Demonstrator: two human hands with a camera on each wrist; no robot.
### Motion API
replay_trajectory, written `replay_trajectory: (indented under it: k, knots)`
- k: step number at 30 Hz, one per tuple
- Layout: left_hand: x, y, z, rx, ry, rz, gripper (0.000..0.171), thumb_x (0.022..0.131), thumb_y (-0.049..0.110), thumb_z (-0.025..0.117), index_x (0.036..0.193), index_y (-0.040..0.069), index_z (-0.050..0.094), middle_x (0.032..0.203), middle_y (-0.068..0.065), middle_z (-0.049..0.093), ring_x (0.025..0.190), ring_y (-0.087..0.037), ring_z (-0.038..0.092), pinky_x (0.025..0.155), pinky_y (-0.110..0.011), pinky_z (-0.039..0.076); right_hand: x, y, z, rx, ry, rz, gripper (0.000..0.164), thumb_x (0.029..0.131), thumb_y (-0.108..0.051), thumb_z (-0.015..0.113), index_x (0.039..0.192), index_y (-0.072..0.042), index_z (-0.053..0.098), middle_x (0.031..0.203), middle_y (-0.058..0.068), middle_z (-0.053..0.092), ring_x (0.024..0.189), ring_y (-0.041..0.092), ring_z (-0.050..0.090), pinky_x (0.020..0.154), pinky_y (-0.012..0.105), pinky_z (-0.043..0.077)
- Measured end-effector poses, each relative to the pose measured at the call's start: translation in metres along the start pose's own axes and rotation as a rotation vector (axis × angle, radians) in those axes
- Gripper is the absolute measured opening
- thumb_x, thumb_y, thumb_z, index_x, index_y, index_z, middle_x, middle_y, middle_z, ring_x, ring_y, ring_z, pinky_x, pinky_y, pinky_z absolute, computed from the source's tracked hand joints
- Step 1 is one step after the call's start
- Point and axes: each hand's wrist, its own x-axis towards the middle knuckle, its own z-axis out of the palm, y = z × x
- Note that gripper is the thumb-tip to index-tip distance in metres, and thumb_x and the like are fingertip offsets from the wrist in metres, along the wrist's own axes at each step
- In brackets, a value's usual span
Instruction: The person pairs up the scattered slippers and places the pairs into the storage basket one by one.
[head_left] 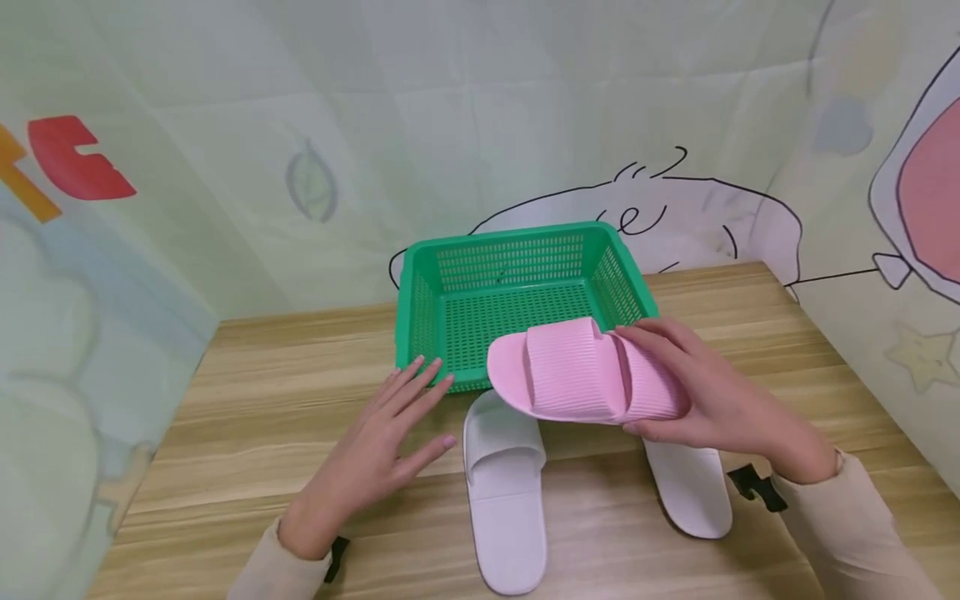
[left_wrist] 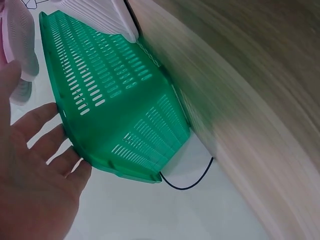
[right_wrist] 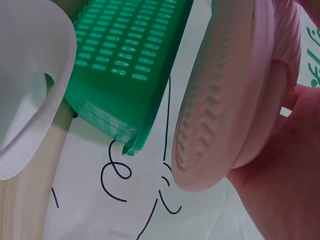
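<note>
My right hand (head_left: pixel 716 404) grips a pair of pink slippers (head_left: pixel 566 371) by the right end, thumb below and fingers above. They look fitted into each other and hang over the near rim of a green plastic basket (head_left: pixel 405 312). In the right wrist view, a patterned sole (right_wrist: pixel 212 110) faces the camera. My left hand (head_left: pixel 382 437) is spread with straight fingers at the basket's near left corner; whether the fingertips touch the rim, I cannot tell. One white slipper (head_left: pixel 508 517) lies in front of the basket. Another white slipper (head_left: pixel 690 487) lies to the right, its front hidden by the pink pair.
The basket stands on a wood-grain table (head_left: pixel 300 375) near its back edge. A printed cloth backdrop (head_left: pixel 337 100) rises behind and around the table. Black straps show at both wrists, below beige sleeves (head_left: pixel 847 525).
</note>
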Motion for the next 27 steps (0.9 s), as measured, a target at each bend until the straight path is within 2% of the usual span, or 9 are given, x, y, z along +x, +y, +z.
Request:
replay_trajectory:
  k: [10,27]
  knots:
    - [0.0,-0.002,0.0,0.006,0.004,0.006,0.069,0.107,0.056,0.056,0.16,0.012,0.049,0.168,-0.011,0.041,0.157,-0.038,0.033,0.128,-0.056,0.028,0.023,0.009,-0.007,0.012,-0.003,0.033,0.102,0.071,-0.031,0.1,0.158,-0.014,0.048,0.154,0.005,0.047,0.13,0.02,0.049,0.091,0.041,0.057]
    - [0.002,0.001,-0.003,0.01,-0.016,-0.007,0.068,0.107,0.055,0.054,0.158,0.01,0.051,0.167,-0.012,0.043,0.157,-0.04,0.033,0.127,-0.059,0.029,0.071,0.005,-0.025,0.034,-0.06,-0.012,0.096,0.079,-0.036,0.095,0.159,-0.014,0.047,0.153,0.004,0.046,0.129,0.023,0.053,0.091,0.042,0.059]
